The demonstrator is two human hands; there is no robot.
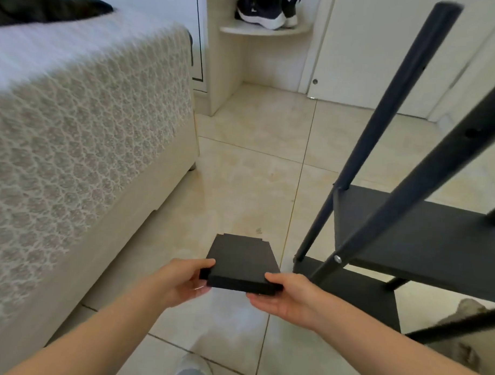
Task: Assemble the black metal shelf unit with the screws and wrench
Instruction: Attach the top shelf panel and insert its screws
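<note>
I hold a loose black metal shelf panel (242, 261) flat above the floor tiles, low in the middle of the view. My left hand (181, 281) grips its near left corner, thumb on top. My right hand (281, 296) grips the near right corner the same way. To the right stands the partly built black shelf unit (413, 238), with tilted black uprights (395, 108) and two shelves fixed low down. A silver screw head (337, 258) shows on the nearest upright. No wrench or loose screws are visible.
A bed with a patterned white cover (82, 142) fills the left side. A cream corner shelf carrying dark sneakers (265, 11) stands at the back, beside white doors (385, 52). Glossy beige floor tiles (249, 173) lie between. My foot (192, 367) shows at the bottom.
</note>
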